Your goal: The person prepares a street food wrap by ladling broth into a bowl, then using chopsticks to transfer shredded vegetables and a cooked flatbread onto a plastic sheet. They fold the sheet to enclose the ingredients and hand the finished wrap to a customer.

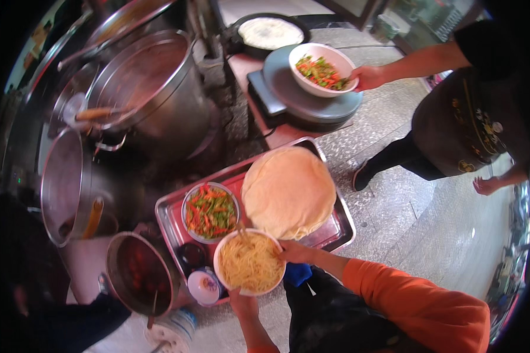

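Note:
Both my hands grip the rim of a white bowl of noodles [250,262], my left hand [243,304] at its lower edge and my right hand [295,253] at its right side. A utensil stands in the noodles. The bowl is over the near edge of a metal tray [348,223]. On this tray lie a stack of flatbreads [289,190], a bowl of sliced red and green vegetables [210,212], a small dark dish [191,255] and a white patterned bowl [203,287], tilted beside the noodles.
At the upper right, a co-worker's hand [367,78] holds a white bowl of vegetables [320,70] over a round griddle [282,84]. A pan with pale flatbread [271,32] stands behind. Large steel pots [176,92] and a pot of dark red liquid [140,276] are at the left.

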`<state>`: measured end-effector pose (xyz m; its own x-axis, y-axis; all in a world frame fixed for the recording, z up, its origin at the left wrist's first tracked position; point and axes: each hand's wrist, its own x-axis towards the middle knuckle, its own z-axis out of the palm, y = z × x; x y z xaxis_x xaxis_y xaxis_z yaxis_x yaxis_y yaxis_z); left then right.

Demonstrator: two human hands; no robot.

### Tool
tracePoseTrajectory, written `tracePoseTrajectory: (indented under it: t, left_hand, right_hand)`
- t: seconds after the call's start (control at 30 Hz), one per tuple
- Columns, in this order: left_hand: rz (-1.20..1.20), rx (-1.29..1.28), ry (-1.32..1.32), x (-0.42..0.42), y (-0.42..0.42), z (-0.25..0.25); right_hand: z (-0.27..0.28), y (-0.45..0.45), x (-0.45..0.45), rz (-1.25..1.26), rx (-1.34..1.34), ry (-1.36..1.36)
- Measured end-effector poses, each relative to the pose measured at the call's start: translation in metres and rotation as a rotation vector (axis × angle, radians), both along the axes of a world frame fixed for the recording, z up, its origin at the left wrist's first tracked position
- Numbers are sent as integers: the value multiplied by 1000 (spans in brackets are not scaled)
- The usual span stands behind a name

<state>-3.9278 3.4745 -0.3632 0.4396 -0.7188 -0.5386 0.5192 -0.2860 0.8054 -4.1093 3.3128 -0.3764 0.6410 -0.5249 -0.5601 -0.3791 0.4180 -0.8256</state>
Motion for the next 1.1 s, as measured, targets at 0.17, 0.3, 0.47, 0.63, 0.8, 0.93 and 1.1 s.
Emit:
tracePoseTrajectory:
  t: [0.17, 0.3, 0.47, 0.63, 0.8, 0.93, 1.1]
  left_hand:
    - [-244, -73, -386, -24, -17, 75]
    - [80, -428, 177, -58, -48, 138]
    - [40, -413, 28, -116, -77, 188]
    - [106, -362, 352, -200, -84, 178]
    - [188, -417, 332, -289, -151, 204]
    - [202, -445, 412, -335, -189, 211]
    - [170, -414, 429, -364, -249, 238]
  right_hand:
    - [60, -16, -30, 30, 41, -35]
    - [131, -26, -53, 77, 11, -95]
    - [180, -44, -109, 80, -202, -122]
    - [204, -94, -205, 183, -72, -98]
    - [245, -142, -298, 164, -23, -128]
    - [265, -184, -355, 257, -55, -83]
    - [307, -274, -365, -41, -327, -177]
